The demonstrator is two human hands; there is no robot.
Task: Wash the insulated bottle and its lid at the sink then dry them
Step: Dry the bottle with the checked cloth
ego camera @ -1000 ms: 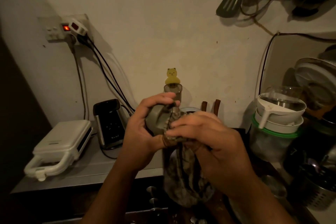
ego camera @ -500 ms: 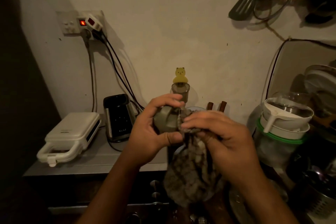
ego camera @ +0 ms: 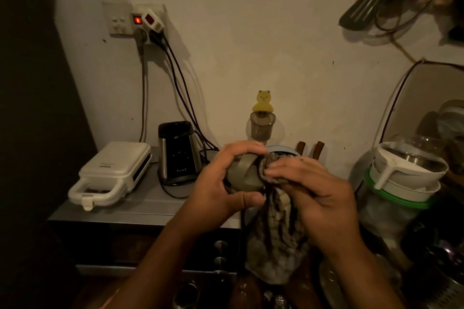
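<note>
Two hands: the left hand (ego camera: 216,183) curls round the green lid (ego camera: 244,175), fingers (ego camera: 241,149) on top, thumb under; the right hand (ego camera: 319,190) pinches a cloth (ego camera: 273,246) against it.

Two bare hands, left hand (ego camera: 213,188) and right hand (ego camera: 319,198), in dim, warm light. Looks bare at the wrists too, and along both forearms, left forearm (ego camera: 160,258) and right forearm (ego camera: 356,273), down to the lower edge of the view. Short, rounded nail on the left thumb (ego camera: 253,199); creased knuckles along the right fingers (ego camera: 283,170). Low by the left forearm, a thin pinkish strip (ego camera: 110,301), perhaps the hem of a sleeve, too dark to make out
</note>
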